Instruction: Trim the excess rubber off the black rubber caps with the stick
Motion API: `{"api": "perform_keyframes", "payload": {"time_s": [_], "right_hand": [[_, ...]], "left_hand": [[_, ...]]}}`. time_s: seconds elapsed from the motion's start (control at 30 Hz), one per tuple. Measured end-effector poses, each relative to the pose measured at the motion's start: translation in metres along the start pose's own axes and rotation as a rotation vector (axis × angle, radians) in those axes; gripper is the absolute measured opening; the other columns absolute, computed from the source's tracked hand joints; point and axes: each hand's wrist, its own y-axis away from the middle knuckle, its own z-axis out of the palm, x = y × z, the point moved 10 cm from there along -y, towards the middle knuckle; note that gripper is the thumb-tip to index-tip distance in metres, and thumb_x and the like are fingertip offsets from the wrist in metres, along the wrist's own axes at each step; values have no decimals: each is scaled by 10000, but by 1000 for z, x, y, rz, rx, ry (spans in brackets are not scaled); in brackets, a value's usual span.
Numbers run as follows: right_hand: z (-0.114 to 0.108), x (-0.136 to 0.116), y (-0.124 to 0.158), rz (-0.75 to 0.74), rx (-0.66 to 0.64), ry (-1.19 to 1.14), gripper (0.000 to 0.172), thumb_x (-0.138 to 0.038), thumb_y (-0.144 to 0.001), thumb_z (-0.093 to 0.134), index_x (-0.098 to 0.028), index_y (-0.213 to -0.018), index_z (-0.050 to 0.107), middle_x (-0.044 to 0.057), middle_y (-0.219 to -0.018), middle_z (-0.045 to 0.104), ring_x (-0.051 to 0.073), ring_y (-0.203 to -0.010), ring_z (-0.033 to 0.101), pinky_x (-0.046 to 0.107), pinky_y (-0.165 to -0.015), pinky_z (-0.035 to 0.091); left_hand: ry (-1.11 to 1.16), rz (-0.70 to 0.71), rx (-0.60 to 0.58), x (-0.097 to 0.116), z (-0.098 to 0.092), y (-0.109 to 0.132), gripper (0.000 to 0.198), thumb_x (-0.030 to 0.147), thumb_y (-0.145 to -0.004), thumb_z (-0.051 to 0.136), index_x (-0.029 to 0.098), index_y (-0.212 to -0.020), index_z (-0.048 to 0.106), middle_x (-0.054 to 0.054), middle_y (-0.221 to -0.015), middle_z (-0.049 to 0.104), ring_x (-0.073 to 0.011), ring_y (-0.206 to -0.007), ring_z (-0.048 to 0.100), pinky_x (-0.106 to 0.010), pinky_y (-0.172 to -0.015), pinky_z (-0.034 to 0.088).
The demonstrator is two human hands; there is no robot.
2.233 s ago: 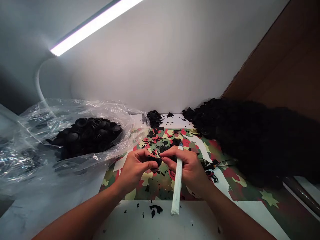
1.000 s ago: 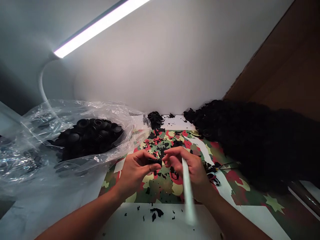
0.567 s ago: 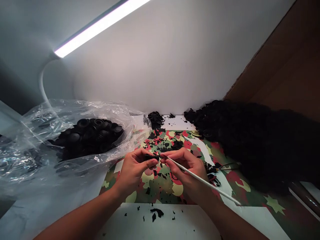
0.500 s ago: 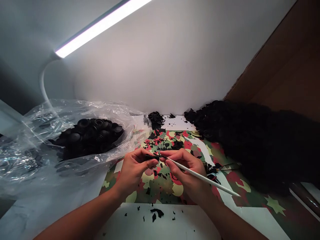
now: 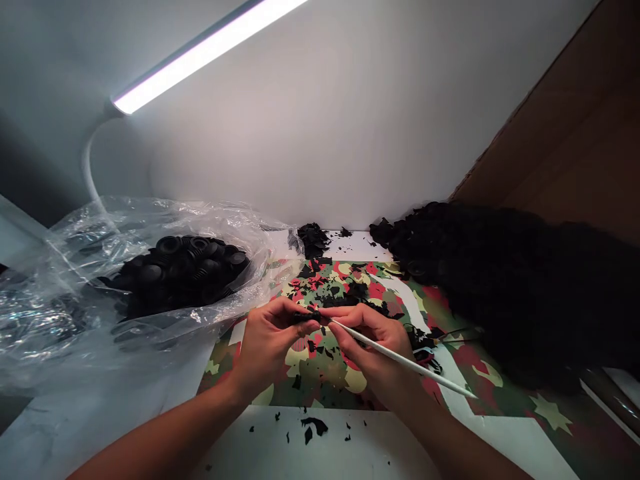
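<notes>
My left hand (image 5: 267, 340) pinches a small black rubber part (image 5: 306, 317) between thumb and fingers over the camouflage mat (image 5: 490, 373). My right hand (image 5: 373, 347) holds a thin white-handled blade tool (image 5: 405, 360), its tip against the part and its handle pointing down to the right. Black scraps lie on the mat under both hands.
A clear plastic bag (image 5: 65, 300) at the left holds a heap of black round caps (image 5: 180, 270). A big pile of black parts (image 5: 510, 280) fills the right side. A small scrap heap (image 5: 311, 239) sits by the wall. A lamp bar (image 5: 210, 50) glows overhead.
The white tool swung from pointing down toward me to lying flat toward the right, tip at the part. More black flakes lie on the white table edge.
</notes>
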Motion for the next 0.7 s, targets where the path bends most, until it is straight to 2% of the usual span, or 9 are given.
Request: {"api": "perform_keyframes", "payload": {"time_s": [0.13, 0.3, 0.37, 0.53, 0.63, 0.7], "right_hand": [[1, -11, 1, -129, 32, 160, 191, -267, -897, 662, -212, -715, 680, 80, -979, 811, 221, -755, 761, 334, -691, 609], [7, -38, 13, -494, 87, 361, 186, -200, -945, 586, -234, -776, 655, 59, -951, 800, 206, -796, 761, 319, -742, 616], [12, -44, 18, -583, 90, 436, 187, -176, -963, 551, -231, -816, 654, 68, -959, 792, 201, -809, 754, 316, -765, 615], [15, -36, 15, -478, 52, 493, 161, -155, -974, 538, -216, -900, 668, 78, -988, 781, 204, -847, 743, 316, -794, 605], [10, -27, 10, -411, 69, 467, 156, -181, -978, 542, -217, -994, 693, 64, -928, 784, 198, -791, 737, 307, -749, 597], [4, -20, 4, -345, 76, 427, 152, -210, -970, 557, -217, -964, 709, 58, -899, 786, 196, -752, 734, 304, -708, 589]], "left_hand": [[-47, 29, 37, 4, -2, 2, 229, 269, -634, 920, 153, -716, 740, -9, -659, 720, -131, -588, 637, -232, -578, 537], [-105, 19, 48, 0, -3, 4, 240, 293, -633, 919, 150, -719, 746, -24, -673, 723, -144, -609, 642, -239, -579, 543], [-100, 7, 46, -1, -2, 4, 248, 295, -620, 924, 152, -713, 744, -16, -660, 716, -135, -588, 630, -232, -559, 538], [-56, -5, 57, 1, 1, 5, 285, 310, -582, 940, 155, -671, 718, 1, -598, 692, -126, -537, 613, -230, -515, 535], [-39, 14, 56, 5, 2, 7, 295, 320, -563, 949, 157, -667, 727, -5, -607, 699, -133, -546, 626, -234, -515, 540], [-30, 36, 55, 6, 1, 9, 276, 305, -575, 947, 160, -688, 741, -13, -637, 715, -140, -577, 647, -241, -556, 560]]}}
